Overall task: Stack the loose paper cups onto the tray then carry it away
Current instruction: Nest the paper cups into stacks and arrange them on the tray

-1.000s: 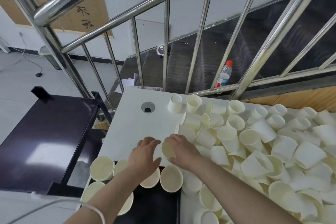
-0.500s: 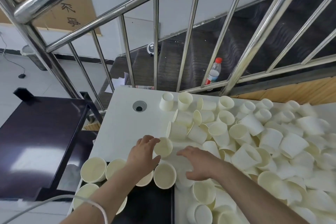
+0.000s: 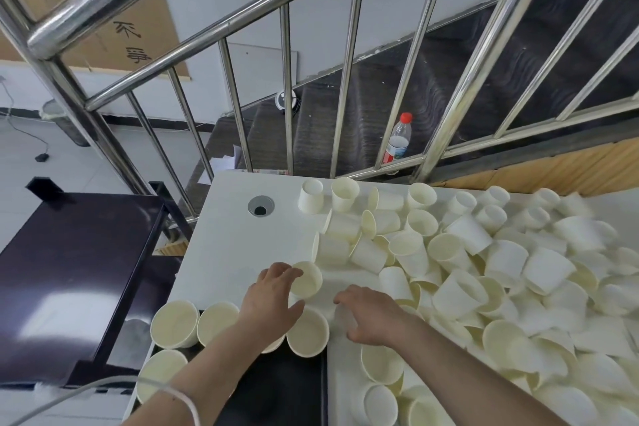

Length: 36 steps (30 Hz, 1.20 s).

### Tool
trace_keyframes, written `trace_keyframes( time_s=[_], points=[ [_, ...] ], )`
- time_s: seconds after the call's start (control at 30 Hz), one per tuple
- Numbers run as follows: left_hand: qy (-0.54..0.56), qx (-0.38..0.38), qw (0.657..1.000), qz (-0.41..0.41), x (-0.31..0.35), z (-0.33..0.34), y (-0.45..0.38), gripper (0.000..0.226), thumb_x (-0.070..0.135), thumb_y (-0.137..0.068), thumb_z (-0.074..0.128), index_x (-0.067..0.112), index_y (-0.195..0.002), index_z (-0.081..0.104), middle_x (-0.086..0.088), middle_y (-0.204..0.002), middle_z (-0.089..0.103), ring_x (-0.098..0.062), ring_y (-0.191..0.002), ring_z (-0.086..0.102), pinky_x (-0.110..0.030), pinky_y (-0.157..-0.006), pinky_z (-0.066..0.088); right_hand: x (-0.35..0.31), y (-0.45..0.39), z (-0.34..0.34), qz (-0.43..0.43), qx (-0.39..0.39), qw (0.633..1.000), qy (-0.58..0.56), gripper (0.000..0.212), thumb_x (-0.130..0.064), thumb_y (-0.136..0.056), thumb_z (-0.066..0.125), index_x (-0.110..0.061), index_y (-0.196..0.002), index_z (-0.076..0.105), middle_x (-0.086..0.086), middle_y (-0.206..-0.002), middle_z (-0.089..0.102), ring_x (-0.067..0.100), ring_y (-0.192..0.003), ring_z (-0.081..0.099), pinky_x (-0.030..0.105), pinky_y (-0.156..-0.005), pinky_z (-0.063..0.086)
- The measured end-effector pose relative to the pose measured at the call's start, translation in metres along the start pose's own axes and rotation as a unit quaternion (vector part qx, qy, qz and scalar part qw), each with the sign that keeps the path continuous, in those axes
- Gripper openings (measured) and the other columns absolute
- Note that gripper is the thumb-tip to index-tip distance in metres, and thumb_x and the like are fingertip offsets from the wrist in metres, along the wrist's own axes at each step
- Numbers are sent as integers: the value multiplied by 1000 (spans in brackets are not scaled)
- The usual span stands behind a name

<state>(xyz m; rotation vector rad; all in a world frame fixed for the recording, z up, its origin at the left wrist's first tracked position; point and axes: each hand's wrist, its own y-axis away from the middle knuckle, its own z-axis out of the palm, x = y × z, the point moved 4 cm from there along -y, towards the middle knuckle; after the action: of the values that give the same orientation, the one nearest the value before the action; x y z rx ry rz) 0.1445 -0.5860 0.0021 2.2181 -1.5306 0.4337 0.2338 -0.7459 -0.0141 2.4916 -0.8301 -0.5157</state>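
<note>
A big heap of loose white paper cups [image 3: 484, 273] covers the right part of the white table [image 3: 228, 245]. A black tray [image 3: 276, 387] at the table's near left edge carries several upright cups [image 3: 174, 323]. My left hand [image 3: 273, 294] holds one paper cup [image 3: 309, 278] by its side, just above the tray's far edge. My right hand [image 3: 371, 316] curls over a lying cup [image 3: 342, 316] at the heap's near left edge.
A steel stair railing [image 3: 345, 93] rises behind the table, with a plastic bottle [image 3: 397, 138] on the stairs beyond. A dark low table [image 3: 69, 270] stands on the left. A cable hole [image 3: 261, 206] sits in the tabletop.
The cup passed from my right hand to my left. My right hand then dropped toward me onto a lying cup at the heap's near edge.
</note>
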Motion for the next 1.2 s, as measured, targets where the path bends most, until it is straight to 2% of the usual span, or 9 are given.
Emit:
trace_keyframes(
  time_s=[0.23, 0.37, 0.47, 0.57, 0.7, 0.8, 1.0, 1.07, 1.2],
  points=[
    [10, -3, 1000, 2, 0, 0, -2, 54, 35, -87, 59, 27, -138, 42, 10, -136, 40, -15, -122, 41, -25, -90, 42, 11, -7, -8, 29, 61, 997, -43, 62, -31, -89, 59, -23, -146, 36, 0, -138, 40, 22, -123, 47, 36, -95, 46],
    [35, -2, 999, 19, 5, 2, -6, 64, 39, -84, 63, 28, -141, 36, 11, -139, 39, -13, -124, 41, -27, -95, 43, 20, -4, -34, 68, 166, 977, -118, 62, -37, -88, 58, -26, -145, 38, -4, -138, 40, 19, -125, 46, 34, -96, 44],
    [88, 5, 996, 23, 12, 2, -9, 81, 45, -79, 69, 29, -146, 26, 15, -143, 35, -8, -128, 39, -27, -98, 42, 24, 2, -53, 87, 259, 917, -290, 56, -36, -88, 62, -23, -140, 47, -3, -136, 47, 16, -122, 50, 34, -99, 44],
    [154, 24, 988, 18, 18, 1, -13, 93, 46, -74, 75, 30, -147, 20, 18, -143, 33, -4, -128, 40, -25, -99, 41, 25, 6, -63, 105, 298, 831, -457, 35, -25, -88, 61, -6, -118, 63, 11, -113, 62, 20, -102, 57, 42, -95, 47],
    [206, 46, 977, 39, 25, -3, -16, 89, 44, -73, 77, 32, -144, 24, 21, -139, 39, 2, -120, 45, -21, -92, 43, 21, 2, -57, 112, 201, 715, -660, 24, -23, -93, 53, -9, -105, 69, 3, -102, 66, 19, -93, 61, 39, -83, 54],
    [231, 58, 970, 50, 27, -5, -17, 82, 39, -74, 78, 32, -141, 31, 20, -131, 46, 6, -111, 50, -18, -86, 44, 20, 1, -49, 108, 167, 674, -711, 23, -20, -96, 49, -13, -94, 70, 4, -93, 66, 19, -87, 61, 41, -81, 55],
    [171, 62, 981, 68, 28, -4, -18, 78, 37, -70, 76, 32, -138, 38, 15, -121, 43, -5, -104, 50, -23, -82, 47, 19, 8, -52, 74, 332, 819, -463, 20, -41, -88, 67, -30, -104, 69, -16, -108, 59, 2, -89, 60, 14, -77, 44],
    [144, 60, 985, 77, 31, -3, -19, 77, 36, -70, 76, 31, -137, 39, 13, -119, 42, -8, -107, 48, -21, -80, 45, 9, 9, -54, 26, 322, 848, -420, 25, -41, -85, 69, -27, -106, 69, -16, -106, 58, 4, -77, 59, 11, -72, 43],
    [116, 48, 988, 91, 36, 1, -21, 78, 36, -72, 75, 30, -140, 38, 10, -120, 43, -10, -114, 44, -23, -83, 46, 5, 1, -51, 12, 294, 888, -354, 29, -16, -88, 62, -22, -116, 67, -11, -108, 59, -2, -67, 52, 9, -70, 40]
  ],
)
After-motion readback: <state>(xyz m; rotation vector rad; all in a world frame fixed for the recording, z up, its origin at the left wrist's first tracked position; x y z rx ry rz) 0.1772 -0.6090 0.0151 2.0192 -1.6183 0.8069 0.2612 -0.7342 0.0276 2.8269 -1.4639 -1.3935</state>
